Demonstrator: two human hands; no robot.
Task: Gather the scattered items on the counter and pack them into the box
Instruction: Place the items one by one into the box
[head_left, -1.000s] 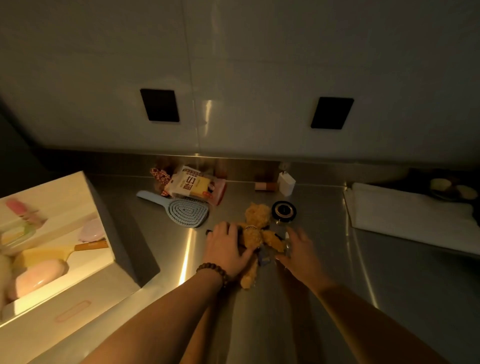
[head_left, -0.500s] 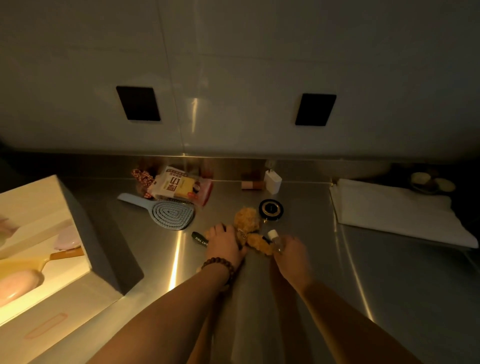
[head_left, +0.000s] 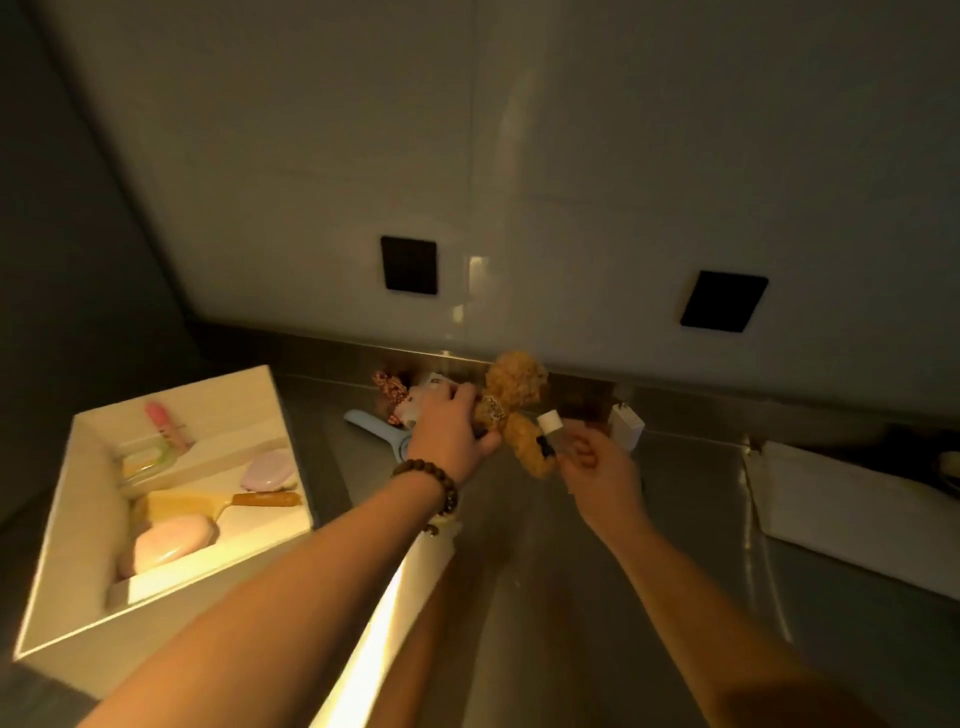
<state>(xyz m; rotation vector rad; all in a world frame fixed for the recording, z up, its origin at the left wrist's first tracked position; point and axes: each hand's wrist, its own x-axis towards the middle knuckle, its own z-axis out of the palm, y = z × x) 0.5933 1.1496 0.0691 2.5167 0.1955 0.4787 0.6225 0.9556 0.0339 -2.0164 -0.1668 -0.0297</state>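
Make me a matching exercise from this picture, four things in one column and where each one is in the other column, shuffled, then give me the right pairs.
Things:
1. teddy bear
2. small bottle
3. pink soap
4. blue hairbrush

Places:
A. lying inside the box
B. gripped by the left hand, lifted off the counter
C. on the counter, partly hidden behind the left hand
D. pinched in the fingers of the right hand

Pairs: 1-B, 2-D, 3-A, 4-C
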